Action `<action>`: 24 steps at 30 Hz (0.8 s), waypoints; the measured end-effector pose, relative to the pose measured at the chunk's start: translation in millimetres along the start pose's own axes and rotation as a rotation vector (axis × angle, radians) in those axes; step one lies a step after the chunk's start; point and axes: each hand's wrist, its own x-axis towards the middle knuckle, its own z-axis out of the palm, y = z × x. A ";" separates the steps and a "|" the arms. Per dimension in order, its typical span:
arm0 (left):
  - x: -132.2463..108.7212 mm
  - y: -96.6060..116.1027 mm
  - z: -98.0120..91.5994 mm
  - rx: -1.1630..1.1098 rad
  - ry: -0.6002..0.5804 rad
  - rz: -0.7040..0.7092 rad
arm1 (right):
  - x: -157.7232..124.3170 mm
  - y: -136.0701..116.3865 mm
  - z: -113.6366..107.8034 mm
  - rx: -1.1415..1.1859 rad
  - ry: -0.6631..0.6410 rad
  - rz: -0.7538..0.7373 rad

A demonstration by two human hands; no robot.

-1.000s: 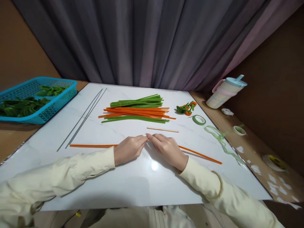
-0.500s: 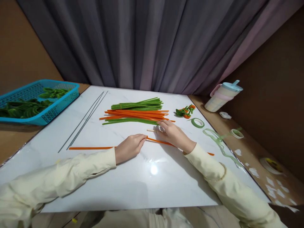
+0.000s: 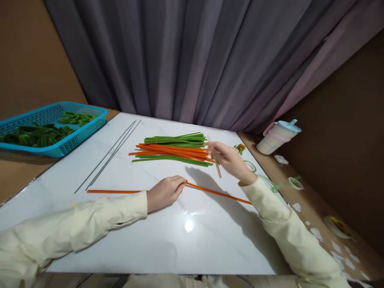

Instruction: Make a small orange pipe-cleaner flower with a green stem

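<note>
Between its thumb and fingertips, my left hand [image 3: 166, 193] pinches an orange pipe cleaner [image 3: 219, 193]. The pipe cleaner runs out on both sides of the hand, across the white table. My right hand [image 3: 229, 160] is raised above the table with its fingers closed around a thin wooden stick [image 3: 219, 170], which slants downward. Just behind the hands lies a bundle of orange pipe cleaners [image 3: 174, 151], with green pipe cleaners [image 3: 177, 140] on its far side and more green pipe cleaners [image 3: 171, 160] on its near side. Some ends are hidden behind my right hand.
A blue basket [image 3: 82, 130] with green leafy pieces stands at left. Thin dark wires [image 3: 111, 154] lie beside it. At right are a green tape roll [image 3: 250, 166], an orange-and-green piece [image 3: 240, 148], a tumbler [image 3: 277, 138], another tape roll [image 3: 295, 183] and white scraps [image 3: 316, 234].
My right hand has risen away from the orange pipe cleaner, up and to the right, taking the wooden stick along. My left hand keeps its pinch. The view has shifted slightly.
</note>
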 end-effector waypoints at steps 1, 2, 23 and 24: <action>-0.2 -0.3 0.7 0.006 -0.001 0.000 | -3.0 -6.6 -10.9 0.182 0.105 0.050; -0.5 -0.7 1.4 0.012 -0.001 0.002 | -6.9 -13.5 -19.5 0.340 0.180 0.088; -1.8 1.6 6.4 0.392 -0.031 0.157 | -39.8 -0.7 40.0 0.543 0.445 0.478; -1.4 1.9 6.1 0.404 -0.036 0.156 | -39.8 -3.0 41.9 0.544 0.408 0.475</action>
